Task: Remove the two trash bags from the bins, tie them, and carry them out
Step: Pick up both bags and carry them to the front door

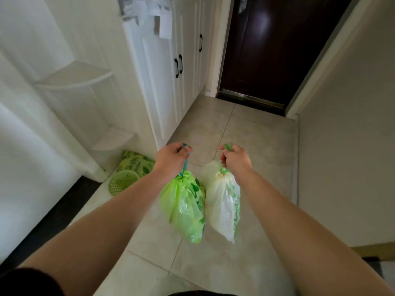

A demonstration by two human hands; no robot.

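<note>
My left hand (171, 157) is closed on the blue-green drawstring of a green trash bag (183, 208), which hangs cinched shut above the tiled floor. My right hand (236, 159) grips the green drawstring of a white trash bag (222, 201) with green print, also gathered shut at its neck. The two bags hang side by side and touch each other, between my outstretched forearms. No bins are in view.
A dark brown door (267, 50) stands shut straight ahead at the end of the tiled floor (256, 150). White cabinets (181, 60) with black handles line the left. A green basket (122, 182) and a green patterned bag (134, 163) lie on the floor at left. A plain wall (352, 124) runs along the right.
</note>
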